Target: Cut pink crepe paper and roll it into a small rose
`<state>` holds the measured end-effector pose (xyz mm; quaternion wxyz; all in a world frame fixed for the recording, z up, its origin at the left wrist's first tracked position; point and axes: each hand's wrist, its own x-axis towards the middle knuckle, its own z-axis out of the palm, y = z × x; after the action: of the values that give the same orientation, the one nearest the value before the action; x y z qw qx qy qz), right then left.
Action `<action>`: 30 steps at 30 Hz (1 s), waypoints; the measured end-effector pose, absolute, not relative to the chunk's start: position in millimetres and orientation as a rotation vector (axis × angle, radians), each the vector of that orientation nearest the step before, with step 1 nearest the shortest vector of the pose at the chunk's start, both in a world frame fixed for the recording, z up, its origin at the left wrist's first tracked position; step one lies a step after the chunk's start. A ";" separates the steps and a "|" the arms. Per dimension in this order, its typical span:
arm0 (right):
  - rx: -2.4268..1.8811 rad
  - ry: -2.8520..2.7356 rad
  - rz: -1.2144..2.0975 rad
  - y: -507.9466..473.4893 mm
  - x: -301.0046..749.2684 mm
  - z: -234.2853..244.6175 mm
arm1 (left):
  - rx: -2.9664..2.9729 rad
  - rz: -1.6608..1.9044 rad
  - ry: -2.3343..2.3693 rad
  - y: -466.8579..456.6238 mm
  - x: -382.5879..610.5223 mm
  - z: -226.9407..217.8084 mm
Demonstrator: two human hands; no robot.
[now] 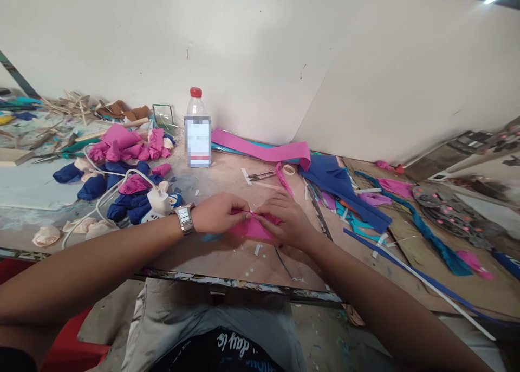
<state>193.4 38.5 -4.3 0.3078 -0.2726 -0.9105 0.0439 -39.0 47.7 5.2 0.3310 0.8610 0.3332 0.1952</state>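
Note:
At the middle of the table, my left hand (221,214) and my right hand (287,219) meet over a bright pink crepe-like sheet (251,230). Thumbs and fingers of both hands pinch its upper edge, and the fingertips nearly touch. The sheet's lower part lies against the table below my fingers. A metal watch is on my left wrist. Behind my right hand lie a twisted pink strip (284,180), small thread snips (262,175) and a roll of tape (288,169).
Left are a white charger (158,200) with its cable, and blue and pink bundles (92,188). A red-capped bottle (197,109) stands near the wall. A pink band (260,151) lies behind; blue material (345,190) and a long thin white stick (442,296) lie right.

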 end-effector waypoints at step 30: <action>-0.603 -2.391 -0.014 39.4 198.3 -2.4 | 2.074 0.175 0.711 53.7 -43.7 5.5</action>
<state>198.3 39.4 -2.4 0.3315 -0.2306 -0.9148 -0.0053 -43.7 53.7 5.5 0.4537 0.8403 0.2882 0.0710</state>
